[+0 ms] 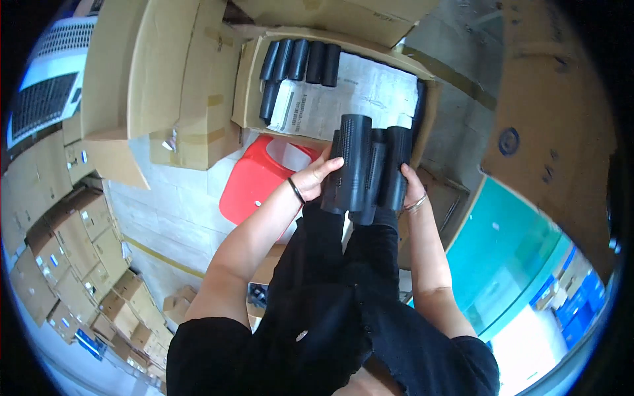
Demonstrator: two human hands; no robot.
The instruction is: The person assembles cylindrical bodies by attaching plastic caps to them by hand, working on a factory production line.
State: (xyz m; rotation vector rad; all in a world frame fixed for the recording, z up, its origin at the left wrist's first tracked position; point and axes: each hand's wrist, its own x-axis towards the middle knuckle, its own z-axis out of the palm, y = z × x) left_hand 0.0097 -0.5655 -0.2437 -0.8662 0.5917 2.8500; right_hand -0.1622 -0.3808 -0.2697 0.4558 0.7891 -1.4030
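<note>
Nearest me are my black top (310, 336) and dark trousers (370, 254). Above my legs, both my hands are closed on a bundle of black cylinders (356, 165), pressing it from either side. My left hand (317, 177) has its thumb against the left flank and my right hand (413, 187) has its thumb on the right flank; most of my other fingers are hidden behind the bundle. I can make out at least four cylinders, some with dotted sides, but they overlap too much to count. The bundle is held upright-looking in view, covering part of the near edge of an open carton (248, 82).

Inside that carton, a row of cylinders (298, 61) sits at the far left corner, with more partly covered along the left edge. A white sheet (370, 82) covers much of the rest; dark shapes show at the right edge, too obscured to tell. Left of my bundle, a red plastic piece (241, 185) runs partly behind my left hand. Farther out, a teal panel (508, 244) stands right, stacked boxes (86, 257) left, and a grilled machine (49, 92) is cut off by the dark rim.
</note>
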